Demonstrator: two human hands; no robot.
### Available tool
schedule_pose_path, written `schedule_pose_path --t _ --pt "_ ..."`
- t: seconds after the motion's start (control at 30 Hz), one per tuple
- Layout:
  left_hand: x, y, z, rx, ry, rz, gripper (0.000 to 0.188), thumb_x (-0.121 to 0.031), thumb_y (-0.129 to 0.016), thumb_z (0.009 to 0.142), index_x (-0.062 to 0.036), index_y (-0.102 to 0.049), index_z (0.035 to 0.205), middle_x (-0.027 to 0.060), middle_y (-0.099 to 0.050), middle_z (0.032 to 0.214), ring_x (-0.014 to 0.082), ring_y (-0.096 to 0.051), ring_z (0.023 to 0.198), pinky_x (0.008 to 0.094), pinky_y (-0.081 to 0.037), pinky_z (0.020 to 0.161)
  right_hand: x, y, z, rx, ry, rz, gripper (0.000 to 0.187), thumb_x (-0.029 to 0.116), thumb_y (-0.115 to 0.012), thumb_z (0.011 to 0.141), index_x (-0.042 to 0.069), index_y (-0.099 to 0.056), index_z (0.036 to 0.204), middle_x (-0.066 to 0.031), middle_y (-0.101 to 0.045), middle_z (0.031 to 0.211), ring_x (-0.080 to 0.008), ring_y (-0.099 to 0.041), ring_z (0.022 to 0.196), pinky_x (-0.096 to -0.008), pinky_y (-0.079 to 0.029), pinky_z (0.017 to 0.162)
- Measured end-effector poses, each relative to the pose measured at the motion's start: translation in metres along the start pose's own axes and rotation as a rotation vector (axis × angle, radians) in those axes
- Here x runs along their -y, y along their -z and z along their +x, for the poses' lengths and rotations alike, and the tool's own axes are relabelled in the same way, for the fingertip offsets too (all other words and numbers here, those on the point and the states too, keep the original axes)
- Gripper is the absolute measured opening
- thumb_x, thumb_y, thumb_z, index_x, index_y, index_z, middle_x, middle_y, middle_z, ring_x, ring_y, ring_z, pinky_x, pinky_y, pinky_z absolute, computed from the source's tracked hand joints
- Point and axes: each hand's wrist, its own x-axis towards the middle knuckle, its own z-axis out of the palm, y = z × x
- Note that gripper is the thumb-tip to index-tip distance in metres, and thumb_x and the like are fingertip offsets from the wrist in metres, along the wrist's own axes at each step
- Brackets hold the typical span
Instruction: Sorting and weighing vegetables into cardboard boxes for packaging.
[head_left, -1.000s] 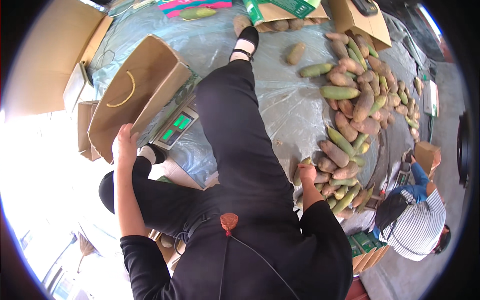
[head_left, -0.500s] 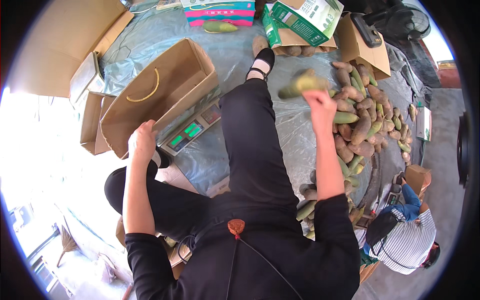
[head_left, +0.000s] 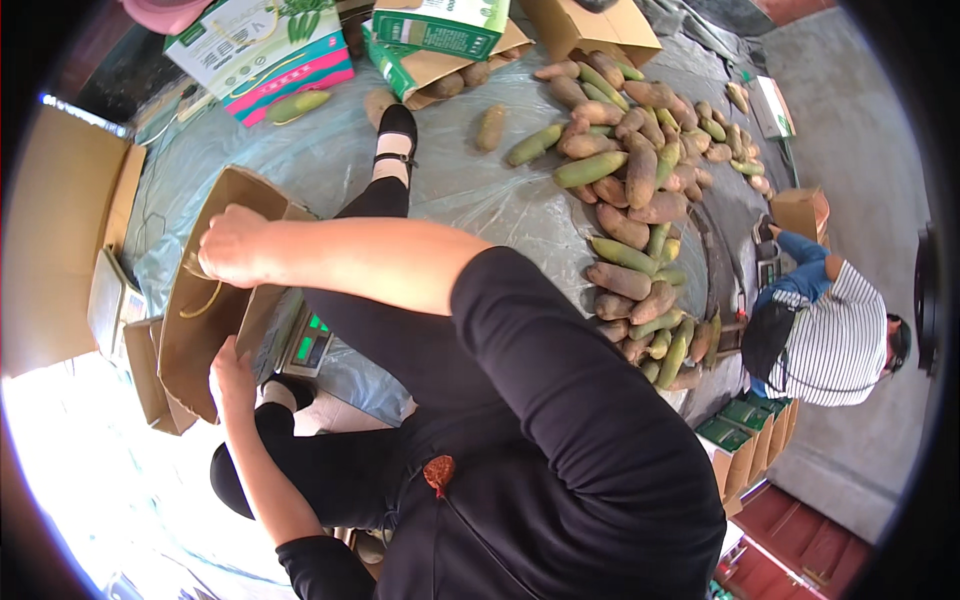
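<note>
A tall brown cardboard carton (head_left: 185,335) with a yellow cord handle stands on a weighing scale (head_left: 308,345) with a green lit display. My left hand (head_left: 232,378) is closed on the carton's near edge. My right arm reaches across to the left, and my right hand (head_left: 235,245) is closed over the carton's opening. A green radish (head_left: 193,264) is in its fingers, mostly hidden by the hand. At the right lies a large heap of green and mud-covered radishes (head_left: 640,170). The carton's inside is largely hidden.
Plastic sheeting (head_left: 450,200) covers the floor. Printed boxes (head_left: 290,75) and a green-white carton (head_left: 440,25) stand at the back, with one radish (head_left: 298,106) before them. A person in a striped top (head_left: 830,335) sits at the far right, near several packed cartons (head_left: 755,440).
My right hand has swung from the radish heap across to the carton at the left, carrying the radish. My left hand still grips the carton's edge. The head view has shifted to the right.
</note>
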Motion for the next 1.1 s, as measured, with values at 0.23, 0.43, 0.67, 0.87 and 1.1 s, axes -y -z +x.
schedule_pose_path --t 0.23,0.43,0.67,0.87,1.1 --pt "0.016 -0.004 -0.009 -0.072 -0.013 -0.062 0.026 -0.003 -0.058 0.079 0.0039 -0.056 0.104 0.0251 -0.062 0.091 0.0399 -0.059 0.088 0.0416 -0.046 0.075 -0.026 0.019 -0.043 -0.484 -0.100 0.626 0.012 0.011 -0.061 0.076 0.012 -0.069 0.085 -0.0081 -0.066 0.090 -0.0279 -0.062 0.084 -0.0382 -0.048 0.074" --pt "0.008 0.000 -0.011 -0.064 -0.030 -0.078 0.021 -0.002 -0.057 0.079 0.0042 -0.055 0.099 0.0249 -0.061 0.087 0.0410 -0.059 0.086 0.0420 -0.045 0.073 -0.121 0.011 -0.197 -0.540 -0.738 0.902 0.014 0.006 -0.062 0.082 0.002 -0.067 0.094 -0.0051 -0.067 0.087 -0.0115 -0.060 0.080 -0.0251 -0.048 0.074" --pt "0.010 -0.004 -0.008 -0.037 -0.041 -0.063 0.021 -0.003 -0.055 0.081 0.0033 -0.055 0.101 0.0246 -0.061 0.088 0.0409 -0.058 0.086 0.0422 -0.045 0.074 -0.188 -0.061 -0.411 -0.565 -1.553 0.727 0.019 0.006 -0.061 0.078 0.005 -0.066 0.097 -0.0052 -0.065 0.085 -0.0140 -0.061 0.070 -0.0288 -0.047 0.059" --pt "0.034 -0.016 -0.008 -0.081 -0.025 -0.046 0.021 -0.005 -0.056 0.080 0.0021 -0.056 0.100 0.0236 -0.061 0.090 0.0406 -0.058 0.087 0.0429 -0.045 0.076 -0.215 -0.061 -0.461 -0.770 -1.883 0.835 0.031 0.006 -0.059 0.080 0.009 -0.056 0.111 -0.0044 -0.063 0.095 -0.0178 -0.062 0.072 -0.0310 -0.046 0.057" --pt "0.027 -0.015 -0.008 -0.060 -0.068 -0.092 0.020 -0.004 -0.055 0.079 0.0017 -0.055 0.099 0.0215 -0.059 0.084 0.0409 -0.056 0.081 0.0440 -0.044 0.071 -0.260 -0.070 -0.460 -1.242 -1.984 1.063 0.055 0.014 -0.070 0.079 0.011 -0.041 0.125 -0.0095 -0.053 0.116 -0.0259 -0.057 0.081 -0.0393 -0.048 0.065"
